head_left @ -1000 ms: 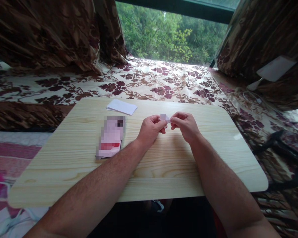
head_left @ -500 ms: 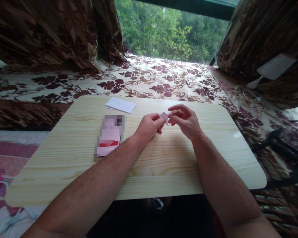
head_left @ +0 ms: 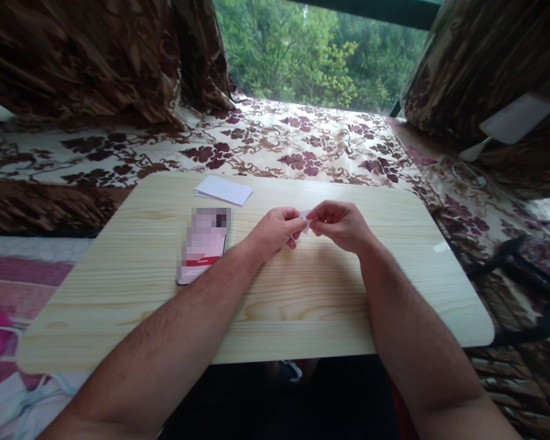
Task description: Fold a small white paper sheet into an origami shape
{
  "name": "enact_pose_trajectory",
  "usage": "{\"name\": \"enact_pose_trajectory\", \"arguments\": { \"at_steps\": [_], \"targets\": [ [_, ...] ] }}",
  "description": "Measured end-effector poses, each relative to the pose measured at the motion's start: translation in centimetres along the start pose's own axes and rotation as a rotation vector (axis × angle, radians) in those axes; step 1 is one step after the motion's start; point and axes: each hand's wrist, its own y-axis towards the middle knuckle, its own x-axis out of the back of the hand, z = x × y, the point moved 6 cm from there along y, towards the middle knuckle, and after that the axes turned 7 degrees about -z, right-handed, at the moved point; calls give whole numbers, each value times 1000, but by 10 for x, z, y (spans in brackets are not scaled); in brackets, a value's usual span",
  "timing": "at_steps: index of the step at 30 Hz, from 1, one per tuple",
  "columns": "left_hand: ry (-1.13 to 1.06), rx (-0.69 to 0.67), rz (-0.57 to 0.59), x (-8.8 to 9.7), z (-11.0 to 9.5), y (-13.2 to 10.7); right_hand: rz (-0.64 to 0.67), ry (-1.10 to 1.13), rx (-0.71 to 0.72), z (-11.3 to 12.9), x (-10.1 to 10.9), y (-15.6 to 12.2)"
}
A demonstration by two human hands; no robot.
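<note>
Over the middle of the pale wooden table point(head_left: 302, 305), my left hand point(head_left: 272, 229) and my right hand point(head_left: 341, 225) meet fingertip to fingertip. Both pinch a small folded piece of white paper point(head_left: 305, 216), which is mostly hidden between the fingers. The hands hover just above the tabletop. To the left of my left hand lies a pink and white phone-sized packet point(head_left: 204, 244) flat on the table.
A small stack of white paper sheets point(head_left: 223, 190) lies near the table's far edge. Floral cloth point(head_left: 279, 140) covers the ledge behind, with brown patterned curtains point(head_left: 87, 61) at both sides of a window. A dark chair base point(head_left: 527, 275) stands at the right.
My right hand's fingers, spread half a second ago, have closed back onto the paper piece. Both hands stay in the same spot; the view has shifted slightly.
</note>
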Motion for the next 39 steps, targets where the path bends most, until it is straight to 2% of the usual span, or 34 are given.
{"name": "enact_pose_trajectory", "arguments": {
  "at_steps": [10, 23, 31, 39],
  "targets": [
    [-1, -41, -11, 2, 2, 3, 10, -15, -14, 1, -1, -1],
    [-6, -20, 10, 0, 5, 2, 62, -197, -10, -1, -2, -2],
    [21, -31, 43, -1, 5, 2, 39, -304, 18, -3, -1, -2],
    [21, -28, 27, -1, 5, 1, 22, -344, 26, -3, -2, -2]
  ]
}}
